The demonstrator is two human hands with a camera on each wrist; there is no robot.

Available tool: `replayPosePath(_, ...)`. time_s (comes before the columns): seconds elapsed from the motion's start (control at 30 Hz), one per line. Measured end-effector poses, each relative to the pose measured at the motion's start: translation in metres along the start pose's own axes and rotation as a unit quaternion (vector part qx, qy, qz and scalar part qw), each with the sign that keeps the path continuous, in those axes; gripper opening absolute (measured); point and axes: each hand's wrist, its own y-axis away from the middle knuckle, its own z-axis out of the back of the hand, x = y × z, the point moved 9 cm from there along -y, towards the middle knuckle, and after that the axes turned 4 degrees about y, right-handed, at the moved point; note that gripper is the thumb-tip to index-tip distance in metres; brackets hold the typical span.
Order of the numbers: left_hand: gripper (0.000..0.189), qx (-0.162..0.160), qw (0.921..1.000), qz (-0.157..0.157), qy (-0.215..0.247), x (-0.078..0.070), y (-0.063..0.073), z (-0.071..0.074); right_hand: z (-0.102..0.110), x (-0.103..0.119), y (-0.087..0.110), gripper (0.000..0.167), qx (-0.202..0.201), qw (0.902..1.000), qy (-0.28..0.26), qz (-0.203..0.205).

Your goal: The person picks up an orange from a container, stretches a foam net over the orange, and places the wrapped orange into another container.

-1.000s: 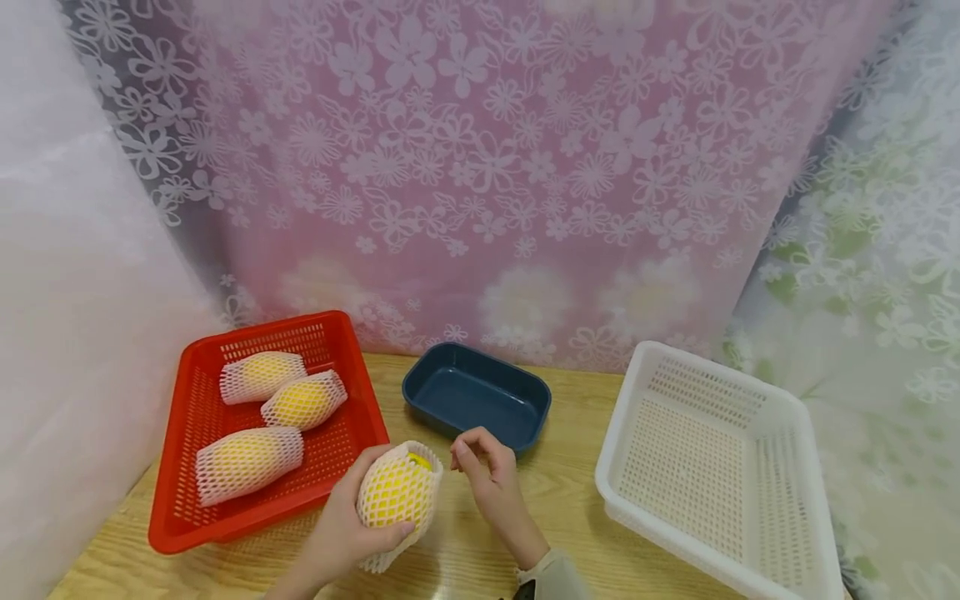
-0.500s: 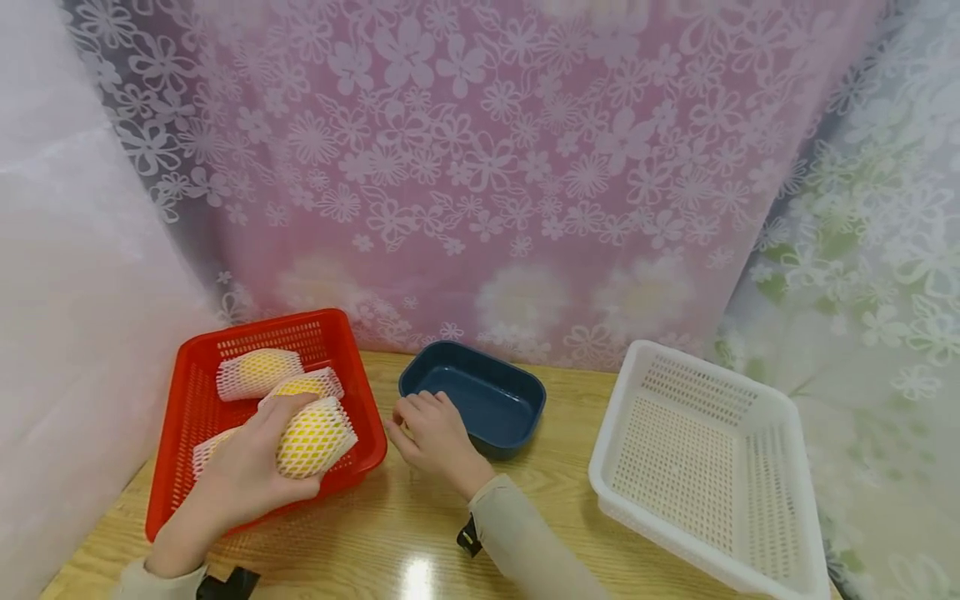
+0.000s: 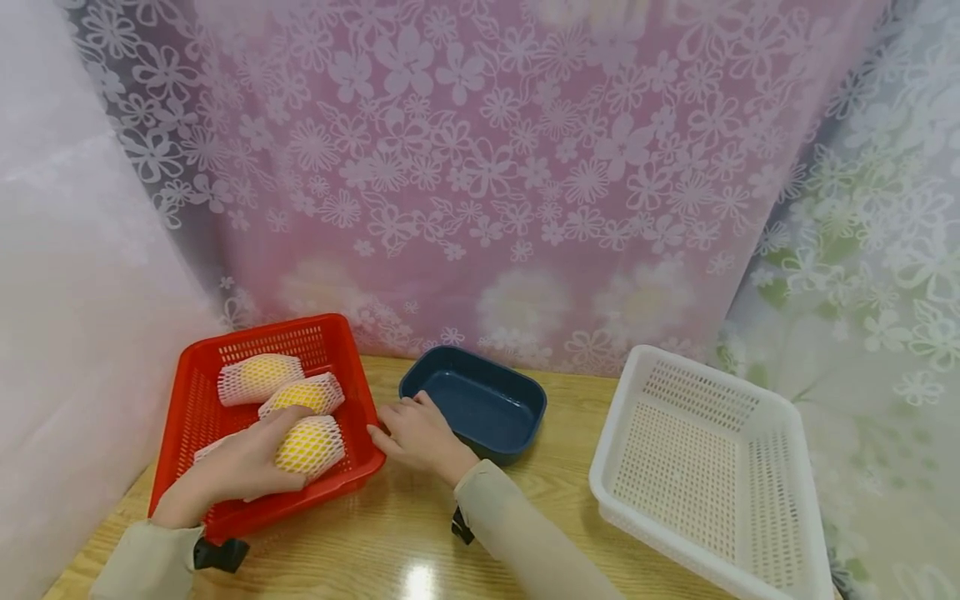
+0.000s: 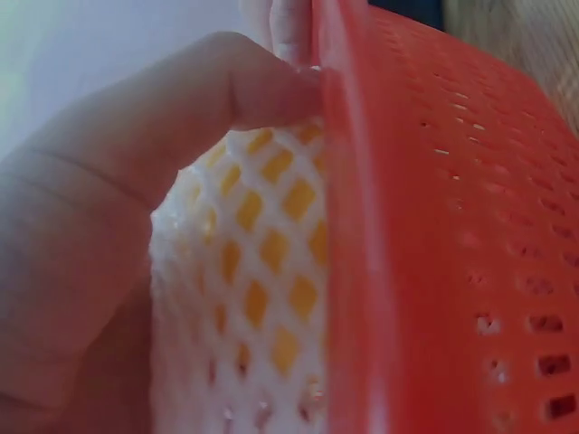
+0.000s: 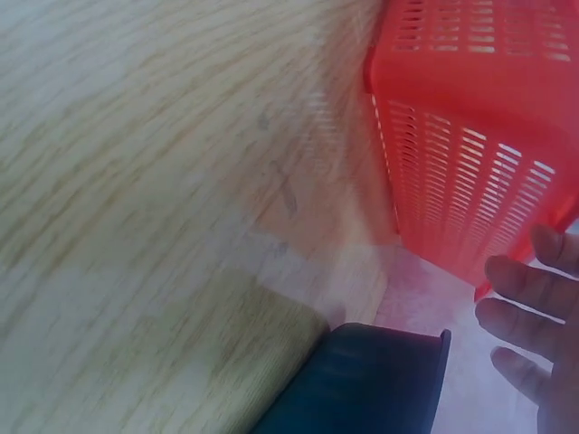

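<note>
In the head view, my left hand [image 3: 247, 462] reaches into the red basket [image 3: 366, 398] and grips a yellow fruit in a white foam net [image 3: 311, 447]. The left wrist view shows the thumb [image 4: 172, 108] curved over that netted fruit [image 4: 271, 244], close against the basket's wall [image 4: 434, 226]. Two more netted fruits [image 3: 261, 377] lie behind it, and another is mostly hidden beneath the left hand. My right hand [image 3: 422, 435] is at the basket's right rim, its fingertips at the edge. In the right wrist view its fingers [image 5: 525, 287] are spread and hold nothing.
A dark blue tray [image 3: 487, 404] stands on the wooden table [image 3: 577, 433] just behind and right of the right hand. At the right is a white slotted basket [image 3: 675, 467]. A pink flowered curtain [image 3: 480, 208] hangs behind the table.
The left hand has carried the netted fruit from the table's middle leftward and down into the red basket. My right hand has moved left from near the blue tray to the basket's rim.
</note>
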Motion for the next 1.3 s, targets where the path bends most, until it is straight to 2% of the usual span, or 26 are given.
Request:
replayPosePath(0.17,0.081,0.047,0.9965,0.028,0.063,0.012,-0.010,-0.012,-0.003,0.000,0.000,0.028,0.005,0.9999,0.010,0.001)
replayPosePath(0.33,0.081,0.052,0.9977,0.014,0.041,0.017,-0.013,-0.020,-0.006,0.001,0.001,0.030,0.012,0.9996,0.024,-0.005)
replayPosePath(0.53,0.071,0.040,0.9985,-0.039,0.000,0.011,-0.017,-0.023,-0.002,0.003,0.001,0.029,0.000,0.9995,0.032,-0.009)
replayPosePath(0.63,0.070,0.037,0.9976,-0.053,-0.024,0.009,-0.019,-0.025,-0.002,0.002,0.001,0.030,0.001,0.9993,0.033,-0.014)
replayPosePath(0.83,0.071,0.055,0.9977,-0.027,-0.029,0.015,-0.020,-0.032,-0.005,0.000,0.003,0.031,0.019,0.9992,0.021,-0.028)
replayPosePath(1.0,0.069,0.068,0.9972,-0.006,-0.028,0.017,-0.019,-0.035,-0.002,0.000,0.003,0.030,0.012,0.9994,0.010,-0.030)
replayPosePath(1.17,0.065,0.065,0.9976,-0.006,-0.025,0.013,-0.018,-0.033,0.004,-0.002,0.002,0.026,0.009,0.9990,0.005,-0.042)
replayPosePath(1.3,0.057,0.047,0.9984,-0.011,-0.031,0.006,-0.015,-0.028,0.008,-0.003,0.003,0.024,0.015,0.9982,-0.007,-0.058)
